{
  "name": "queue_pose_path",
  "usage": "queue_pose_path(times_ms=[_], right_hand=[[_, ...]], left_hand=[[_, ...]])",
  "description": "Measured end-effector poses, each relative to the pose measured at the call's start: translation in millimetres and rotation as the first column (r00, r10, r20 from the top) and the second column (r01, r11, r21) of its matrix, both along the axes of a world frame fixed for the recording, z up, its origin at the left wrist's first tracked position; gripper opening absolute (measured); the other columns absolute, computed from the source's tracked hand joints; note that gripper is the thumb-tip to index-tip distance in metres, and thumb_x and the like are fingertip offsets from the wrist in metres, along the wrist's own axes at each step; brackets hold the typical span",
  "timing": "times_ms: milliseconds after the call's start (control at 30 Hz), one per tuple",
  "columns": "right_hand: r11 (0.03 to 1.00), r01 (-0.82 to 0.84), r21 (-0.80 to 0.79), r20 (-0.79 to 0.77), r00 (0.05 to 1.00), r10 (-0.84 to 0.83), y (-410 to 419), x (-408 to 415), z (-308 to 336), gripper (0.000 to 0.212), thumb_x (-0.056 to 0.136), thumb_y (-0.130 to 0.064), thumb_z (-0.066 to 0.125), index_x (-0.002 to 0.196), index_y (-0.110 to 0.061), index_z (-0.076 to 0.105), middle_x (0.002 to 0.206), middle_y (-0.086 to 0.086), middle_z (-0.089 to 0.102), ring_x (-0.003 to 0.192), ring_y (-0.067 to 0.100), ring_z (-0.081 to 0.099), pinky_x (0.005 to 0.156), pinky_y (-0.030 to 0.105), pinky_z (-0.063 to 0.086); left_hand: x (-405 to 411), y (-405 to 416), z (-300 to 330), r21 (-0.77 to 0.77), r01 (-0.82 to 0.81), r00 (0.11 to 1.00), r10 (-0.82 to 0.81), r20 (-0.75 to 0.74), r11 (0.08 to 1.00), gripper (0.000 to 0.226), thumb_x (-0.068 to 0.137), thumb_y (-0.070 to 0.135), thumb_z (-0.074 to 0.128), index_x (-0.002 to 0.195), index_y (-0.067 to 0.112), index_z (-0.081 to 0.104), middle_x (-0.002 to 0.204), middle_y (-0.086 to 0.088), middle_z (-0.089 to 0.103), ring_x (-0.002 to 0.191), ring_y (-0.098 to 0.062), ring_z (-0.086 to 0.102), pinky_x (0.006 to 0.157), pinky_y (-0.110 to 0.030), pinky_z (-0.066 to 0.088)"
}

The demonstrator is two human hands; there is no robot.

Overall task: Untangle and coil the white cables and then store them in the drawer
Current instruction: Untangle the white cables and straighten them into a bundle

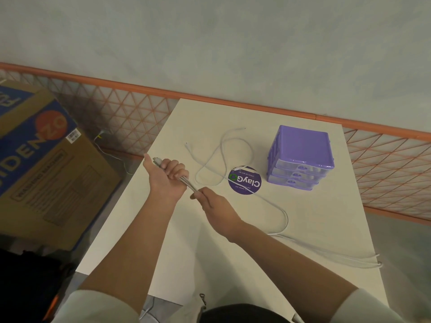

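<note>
Our left hand grips bunched white cables; right hand pinches them beside the "ClayGo" sticker.

I see soft, even indoor light, moderately bright, with no glare. My arms throw faint, diffuse shadows on the white table. Wide-angle distortion bends the orange rail and tilts the scene. Fine detail looks slightly soft, and the bottom-left corner falls dark.

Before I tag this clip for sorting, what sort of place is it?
Probably a storeroom or office corner: a plain white table against a bare wall, a large cardboard box on the floor, and a purple desktop drawer unit.
</note>
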State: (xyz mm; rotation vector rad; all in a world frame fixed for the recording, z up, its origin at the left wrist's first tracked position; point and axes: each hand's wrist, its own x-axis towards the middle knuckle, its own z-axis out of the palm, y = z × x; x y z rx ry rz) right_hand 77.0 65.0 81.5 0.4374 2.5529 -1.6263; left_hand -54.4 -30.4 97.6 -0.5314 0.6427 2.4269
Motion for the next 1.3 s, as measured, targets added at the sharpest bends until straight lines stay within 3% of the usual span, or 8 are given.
queue_pose_path(times_ms=[167, 333, 467, 700, 800, 967, 1133, 1300], right_hand=[[0.974, -0.001, 0.226, 0.053, 0.999, -0.011, 9, 1, 2, 0.039, 0.103, -0.047, 0.032, 0.099, -0.025, 0.063, 0.061, -0.009, 0.048, 0.056, 0.010, 0.045, 0.058, 0.031, 0.036], [0.995, 0.008, 0.100, 0.164, 0.986, -0.025, 22, 7, -2, 0.054, 0.097, -0.062, 0.036, 0.073, -0.021, 0.062, 0.060, -0.008, 0.049, 0.057, 0.014, 0.047, 0.059, 0.030, 0.038], [0.984, 0.018, 0.180, 0.203, 0.978, -0.055, 44, 20, -10, 0.058, 0.095, -0.066, 0.034, 0.064, -0.023, 0.055, 0.069, -0.006, 0.057, 0.061, 0.016, 0.051, 0.063, 0.032, 0.040], [0.824, -0.053, 0.565, 0.235, 0.967, -0.099, 87, 37, -23, 0.063, 0.095, -0.068, 0.022, 0.088, -0.023, 0.066, 0.082, 0.000, 0.065, 0.083, 0.025, 0.060, 0.069, 0.033, 0.041], [0.782, -0.069, 0.619, 0.290, 0.946, -0.147, 99, 51, -34, 0.065, 0.098, -0.065, 0.017, 0.104, -0.025, 0.068, 0.096, 0.002, 0.069, 0.093, 0.026, 0.063, 0.072, 0.032, 0.041], [0.749, -0.065, 0.659, 0.385, 0.885, -0.261, 109, 66, -51, 0.067, 0.102, -0.057, 0.013, 0.105, -0.018, 0.068, 0.104, 0.006, 0.070, 0.099, 0.028, 0.063, 0.077, 0.032, 0.043], [0.742, -0.073, 0.666, 0.440, 0.842, -0.312, 115, 77, -52, 0.054, 0.106, -0.042, 0.016, 0.121, -0.015, 0.060, 0.103, 0.006, 0.067, 0.096, 0.028, 0.064, 0.079, 0.031, 0.050], [0.813, 0.097, 0.574, 0.387, 0.843, -0.374, 110, 67, -42, 0.053, 0.104, -0.047, 0.019, 0.083, -0.017, 0.057, 0.083, 0.005, 0.060, 0.071, 0.026, 0.057, 0.061, 0.031, 0.041]], left_hand=[[1, -5, -12, -0.032, -0.030, 0.999, 0.031, 0.014, 0.999, 0.046, 0.090, 0.047, 0.041, 0.054, 0.019, 0.030, 0.049, 0.006, 0.022, 0.040, -0.010, 0.021, 0.039, -0.018, 0.022], [-8, -15, -18, -0.089, -0.084, 0.996, 0.086, 0.017, 0.992, 0.046, 0.093, 0.044, 0.037, 0.054, 0.021, 0.029, 0.050, 0.006, 0.017, 0.038, -0.011, 0.016, 0.038, -0.019, 0.013], [-18, -26, -20, -0.130, -0.141, 0.989, 0.144, 0.013, 0.981, 0.050, 0.097, 0.049, 0.032, 0.056, 0.022, 0.025, 0.051, 0.006, 0.015, 0.039, -0.011, 0.014, 0.038, -0.019, 0.011], [-32, -41, -20, -0.208, -0.262, 0.963, 0.271, 0.011, 0.942, 0.050, 0.100, 0.051, 0.030, 0.060, 0.020, 0.025, 0.056, 0.005, 0.017, 0.042, -0.012, 0.016, 0.041, -0.020, 0.014], [-34, -47, -17, -0.266, -0.274, 0.959, 0.285, 0.002, 0.924, 0.050, 0.100, 0.052, 0.030, 0.062, 0.020, 0.025, 0.056, 0.005, 0.017, 0.043, -0.012, 0.015, 0.043, -0.021, 0.014], [-28, -47, -16, -0.396, -0.273, 0.959, 0.282, -0.036, 0.877, 0.051, 0.098, 0.053, 0.034, 0.061, 0.019, 0.027, 0.057, 0.003, 0.017, 0.044, -0.014, 0.015, 0.044, -0.023, 0.013], [-19, -39, -9, -0.560, -0.203, 0.978, 0.145, -0.147, 0.803, 0.058, 0.091, 0.070, 0.039, 0.062, 0.022, 0.026, 0.059, 0.004, 0.015, 0.047, -0.013, 0.014, 0.044, -0.025, 0.013], [2, -6, 0, -0.772, -0.093, 0.933, -0.216, -0.289, 0.629, 0.045, 0.086, 0.056, 0.064, 0.067, 0.026, 0.037, 0.050, 0.008, 0.026, 0.043, -0.008, 0.023, 0.042, -0.021, 0.022]])
